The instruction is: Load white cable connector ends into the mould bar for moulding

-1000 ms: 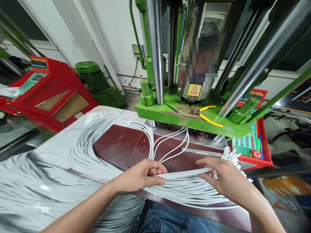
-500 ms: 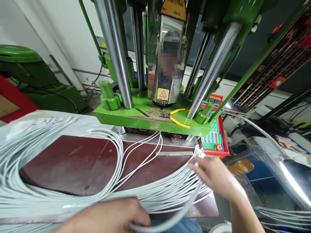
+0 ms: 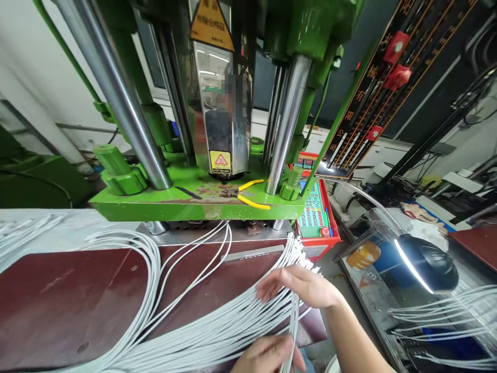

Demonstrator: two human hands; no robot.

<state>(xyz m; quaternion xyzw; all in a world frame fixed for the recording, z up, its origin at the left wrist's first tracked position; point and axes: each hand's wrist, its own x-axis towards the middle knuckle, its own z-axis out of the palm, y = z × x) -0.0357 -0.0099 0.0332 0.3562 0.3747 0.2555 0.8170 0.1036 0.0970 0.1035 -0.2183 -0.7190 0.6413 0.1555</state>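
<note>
I record the cables (image 3: 217,326) at six o'clock, by my right fingers (image 3: 277,276), as pale grey-white. The worktop (image 3: 46,300) at eight o'clock is dark maroon with lighter scuffs. Centrally, the press base (image 3: 202,212) is green, worn brown in patches, below yellow-handled pliers (image 3: 254,202). Control box (image 3: 312,251), four o'clock: red, turquoise keypad (image 3: 310,210). Scale panel (image 3: 363,111), two o'clock: black, orange lines, red knobs (image 3: 398,76).

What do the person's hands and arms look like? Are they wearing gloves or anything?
No gloves! The left hand and right hand are both bare. The right forearm is bare too, with no sleeve, watch or bracelet showing. I can't see any rings, but some fingers are hidden. The left forearm is out of the picture.
</note>
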